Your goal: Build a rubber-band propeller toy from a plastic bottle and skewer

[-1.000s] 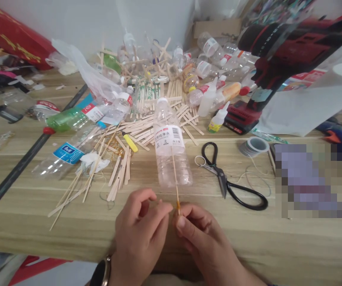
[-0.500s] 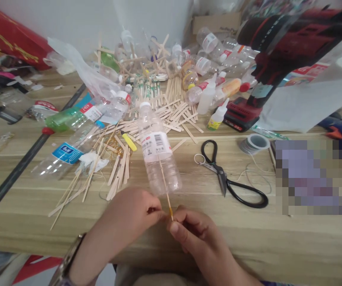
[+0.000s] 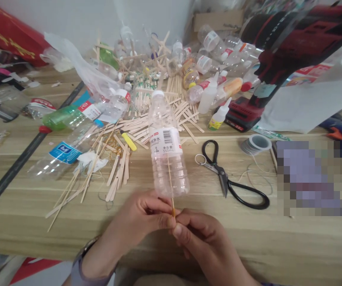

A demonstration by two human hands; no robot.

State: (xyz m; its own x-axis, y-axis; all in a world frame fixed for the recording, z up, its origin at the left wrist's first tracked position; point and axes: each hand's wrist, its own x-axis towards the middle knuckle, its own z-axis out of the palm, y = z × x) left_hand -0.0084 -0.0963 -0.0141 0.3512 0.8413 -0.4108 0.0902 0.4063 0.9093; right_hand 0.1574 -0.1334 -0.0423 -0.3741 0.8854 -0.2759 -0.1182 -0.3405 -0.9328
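A thin wooden stick (image 3: 169, 174) stands tilted in front of a clear plastic bottle (image 3: 171, 180) with a white label and white cap. Near the stick's lower end an amber rubber band (image 3: 173, 212) is wound around it. My right hand (image 3: 202, 234) pinches that lower end between thumb and fingers. From the other side, my left hand (image 3: 151, 216) is closed, thumb and forefinger pinching at the rubber band, right against the right fingertips. What lies between the fingertips is mostly hidden. Whether the stick touches the bottle I cannot tell.
Black-handled scissors (image 3: 223, 176) and a thread spool (image 3: 256, 145) lie to the right. Behind them stand a red drill (image 3: 245, 113) and a small glue bottle (image 3: 218, 117). Flat wooden sticks (image 3: 118, 171), a yellow-handled tool (image 3: 128, 141) and several plastic bottles (image 3: 65, 153) cover the left and back.
My left hand has turned over from knuckles-up to a pinch with its thumb showing. The view has shifted slightly, and the bottle appears farther right and more upright. My right hand keeps its pinch.
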